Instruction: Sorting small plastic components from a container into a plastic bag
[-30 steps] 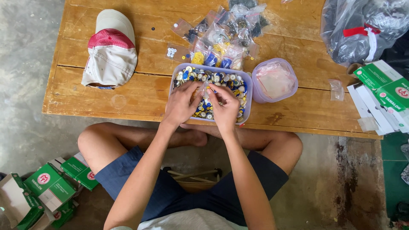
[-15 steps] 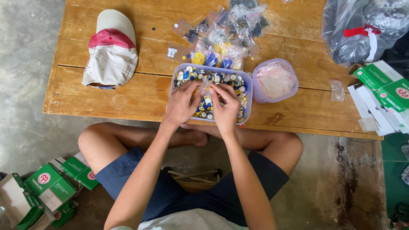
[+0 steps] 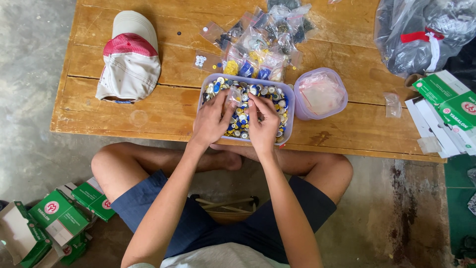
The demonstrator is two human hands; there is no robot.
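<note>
A clear plastic container full of mixed blue, yellow and white buttons stands near the front edge of a low wooden table. Both of my hands are over it. My left hand pinches a small clear plastic bag just above the buttons. My right hand is curled beside it. Its fingertips are pinched together at the bag's mouth on what looks like a button. The two hands hide the middle of the container.
Several small bags of sorted buttons lie behind the container. A round tub of clear bags is to the right, a cap to the left. A grey plastic sack and green boxes are at the right, with more boxes on the floor.
Both hands stay over the container in nearly the same spot. Only the fingers shift slightly around the small bag.
</note>
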